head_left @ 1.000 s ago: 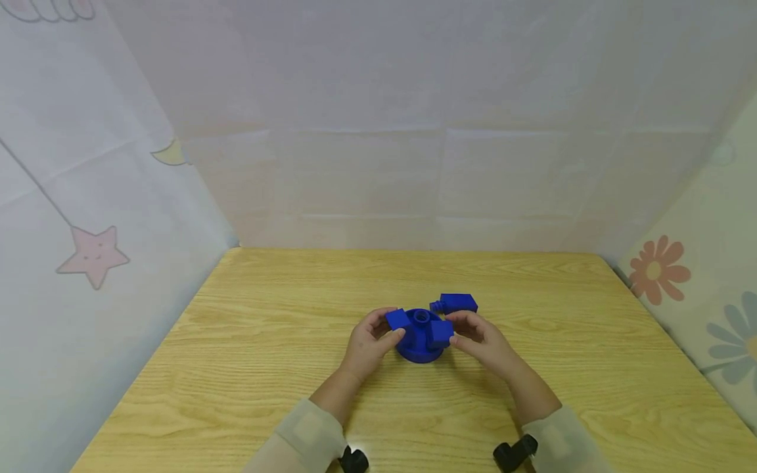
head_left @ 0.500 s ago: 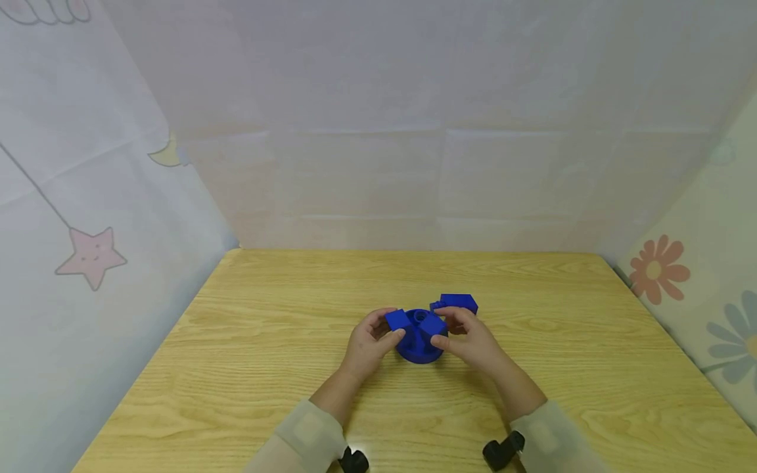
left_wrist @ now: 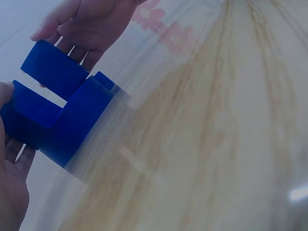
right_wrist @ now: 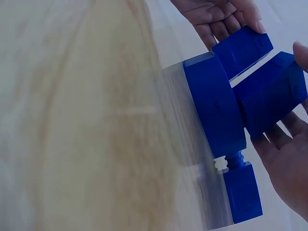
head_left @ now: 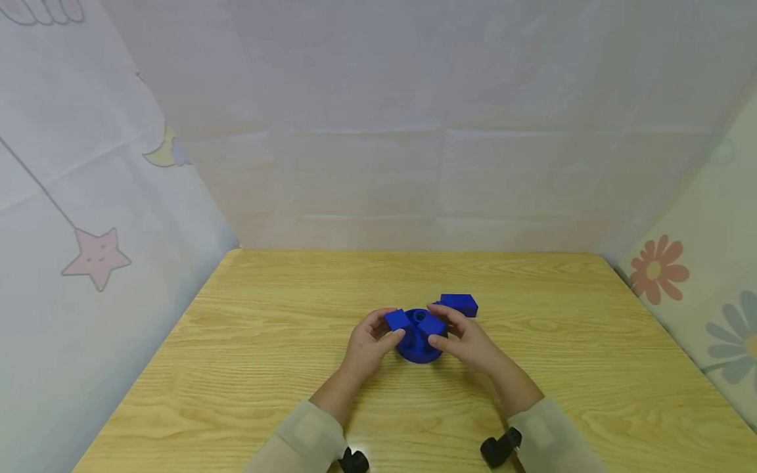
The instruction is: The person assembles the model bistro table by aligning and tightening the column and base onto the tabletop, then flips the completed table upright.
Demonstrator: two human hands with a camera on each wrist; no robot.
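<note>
both hands curled | left hand [head_left: 368, 343] fingers pinch blue block [head_left: 397, 320] | right hand [head_left: 468, 341] pinches second block [head_left: 432, 324]

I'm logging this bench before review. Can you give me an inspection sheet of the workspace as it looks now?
Surface: wooden table, light grain, bare around the work.
Job's things: blue round base near the table's middle, with two blue blocks on top; a separate blue block with a threaded stub lies just behind it.
Clutter: nothing seen.
Hands: left hand holds the left block on the base; right hand grips the right block.
Cables: nothing seen; black wrist camera mounts show at the sleeves.
Surroundings: pale cloth walls with star and flower prints.
</note>
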